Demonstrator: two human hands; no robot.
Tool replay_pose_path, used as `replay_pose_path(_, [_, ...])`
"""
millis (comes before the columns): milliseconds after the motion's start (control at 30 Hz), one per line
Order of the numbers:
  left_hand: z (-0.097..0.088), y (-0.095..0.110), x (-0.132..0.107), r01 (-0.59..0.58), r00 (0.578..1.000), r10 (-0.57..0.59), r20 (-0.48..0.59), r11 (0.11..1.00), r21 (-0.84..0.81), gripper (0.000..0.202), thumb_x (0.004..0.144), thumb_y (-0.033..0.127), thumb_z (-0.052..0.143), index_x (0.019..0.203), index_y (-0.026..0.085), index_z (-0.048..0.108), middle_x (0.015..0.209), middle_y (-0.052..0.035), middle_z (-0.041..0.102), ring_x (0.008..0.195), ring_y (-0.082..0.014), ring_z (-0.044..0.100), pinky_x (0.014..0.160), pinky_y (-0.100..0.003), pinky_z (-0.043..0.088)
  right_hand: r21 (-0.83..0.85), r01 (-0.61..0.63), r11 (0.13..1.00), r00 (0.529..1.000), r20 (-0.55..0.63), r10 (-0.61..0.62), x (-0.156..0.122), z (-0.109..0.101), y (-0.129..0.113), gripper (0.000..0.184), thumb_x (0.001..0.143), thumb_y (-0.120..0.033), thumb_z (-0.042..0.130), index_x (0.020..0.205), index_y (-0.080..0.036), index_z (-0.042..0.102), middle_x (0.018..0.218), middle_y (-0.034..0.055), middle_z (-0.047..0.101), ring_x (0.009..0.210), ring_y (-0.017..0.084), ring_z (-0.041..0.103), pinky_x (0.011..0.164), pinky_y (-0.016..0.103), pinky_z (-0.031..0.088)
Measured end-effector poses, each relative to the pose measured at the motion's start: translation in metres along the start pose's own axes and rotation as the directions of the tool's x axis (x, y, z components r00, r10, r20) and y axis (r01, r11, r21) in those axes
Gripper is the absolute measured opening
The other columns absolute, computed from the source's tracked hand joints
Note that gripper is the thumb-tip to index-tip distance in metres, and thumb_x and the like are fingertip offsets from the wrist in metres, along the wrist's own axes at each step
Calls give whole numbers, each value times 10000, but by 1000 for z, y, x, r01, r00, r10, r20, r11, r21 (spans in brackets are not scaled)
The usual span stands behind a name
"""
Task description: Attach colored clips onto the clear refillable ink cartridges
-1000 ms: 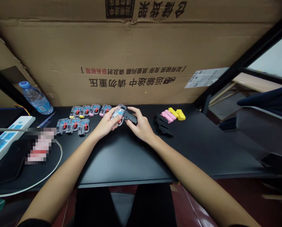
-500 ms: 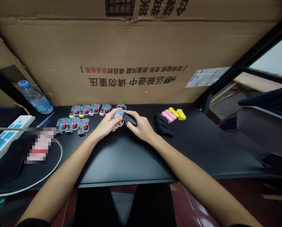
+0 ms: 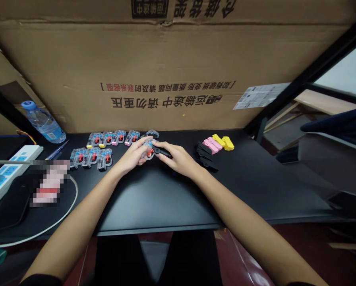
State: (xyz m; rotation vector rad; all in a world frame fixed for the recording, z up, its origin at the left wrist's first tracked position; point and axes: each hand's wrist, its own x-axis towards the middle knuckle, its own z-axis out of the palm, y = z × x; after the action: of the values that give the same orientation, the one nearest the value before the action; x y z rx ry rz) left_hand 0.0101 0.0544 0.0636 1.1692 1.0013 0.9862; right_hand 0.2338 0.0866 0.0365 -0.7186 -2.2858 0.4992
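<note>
You seem to be midway through a batch, with one piece in work. Your left grip [image 3: 134,155] is closed around a clear toy pistol [image 3: 148,151], which sits between your two hands with its red insert showing near your left thumb. Your right grip [image 3: 179,158] is pinched on a black plastic piece [image 3: 157,150] that meets the toy's right side; whether the two are locked together, you cannot tell from here, as your fingers cover much of the join.

Left of your left grip, seven clear pistols [image 3: 91,157] lie in two rows on the counter [image 3: 172,206], each with blue and red parts inside. Some in the far row carry yellow or pink ends, so these look like the further-along ones.

Just beyond your left grip lies one more clear piece [image 3: 152,134], partly hidden, its state unclear. Right of your right grip, loose black pieces [image 3: 207,162], pink pieces [image 3: 213,145] and yellow pieces [image 3: 227,143] lie close together, apart from any pistol; these appear to be what is left.
</note>
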Motion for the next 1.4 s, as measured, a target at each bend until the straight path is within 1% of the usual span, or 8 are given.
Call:
replay_pose_path(133, [-2, 2, -2, 0, 1000, 0, 3, 999, 51, 713, 853, 316, 608, 1546, 202, 492, 692, 46, 562, 446, -79, 350, 443, -209, 204, 48, -66, 997, 998, 20, 65, 0, 1, -3, 427, 1061, -390, 626, 1465, -253, 639, 1325, 112, 793, 1114, 295, 794, 994, 425, 589])
replay_pose_path(267, [-8, 2, -1, -36, 999, 34, 25, 994, 103, 608, 1004, 597, 489, 1492, 238, 536, 690, 28, 584, 471, -118, 457, 446, -218, 276, 292, -209, 933, 972, -46, 232, 5, 3, -10, 379, 1010, -447, 687, 1317, -226, 695, 1120, 76, 809, 811, 208, 755, 761, 342, 599])
replay_pose_path(433, [-10, 0, 2, -165, 986, 161, 33, 968, 190, 650, 967, 814, 499, 1045, 190, 661, 677, 22, 507, 539, -119, 449, 489, -237, 316, 729, -373, 574, 879, 81, 469, 12, 5, -15, 305, 969, -523, 690, 1051, -235, 633, 522, -117, 455, 406, 111, 400, 505, 275, 502])
replay_pose_path(733, [-8, -7, 6, -359, 901, 434, -10, 758, 544, 464, 963, 661, 668, 954, 198, 692, 817, -11, 559, 801, -184, 562, 723, -304, 479, 873, -412, 261, 816, 225, 533, 16, 2, -19, 398, 927, -606, 678, 880, -231, 551, 494, -90, 486, 402, 101, 407, 550, 294, 545])
replay_pose_path(933, [-11, -12, 12, -273, 955, 296, -23, 905, 326, 474, 978, 655, 648, 943, 184, 619, 845, -43, 703, 705, -162, 659, 637, -281, 538, 879, -357, 315, 810, 124, 573, 17, -3, -16, 513, 803, -527, 865, 1141, -212, 642, 651, -78, 612, 468, 87, 488, 521, 255, 524])
replay_pose_path(1200, [-14, -14, 14, -250, 967, 255, 0, 946, 206, 436, 1014, 606, 608, 949, 175, 622, 823, -43, 695, 675, -149, 662, 665, -284, 572, 845, -311, 434, 805, -9, 593, 17, 2, -12, 491, 822, -567, 850, 1098, -202, 673, 642, -56, 664, 447, 88, 512, 496, 246, 503])
replay_pose_path(1300, [-17, -15, 14, -330, 924, 372, -90, 894, 303, 416, 1079, 500, 502, 1336, 191, 607, 1156, -119, 719, 817, -170, 702, 737, -312, 595, 870, -290, 398, 791, -17, 612, 17, 2, -12, 396, 847, -546, 826, 931, -211, 631, 614, -43, 665, 441, 86, 504, 495, 237, 491])
replay_pose_path(1400, [-19, -14, 9, -424, 825, 564, -43, 667, 613, 571, 1047, 299, 559, 1606, 279, 444, 1618, -170, 488, 1131, -224, 688, 1010, -420, 578, 894, -323, 310, 765, 54, 642, 16, 2, -11, 379, 836, -496, 832, 824, -223, 570, 545, -58, 602, 448, 90, 496, 517, 234, 502])
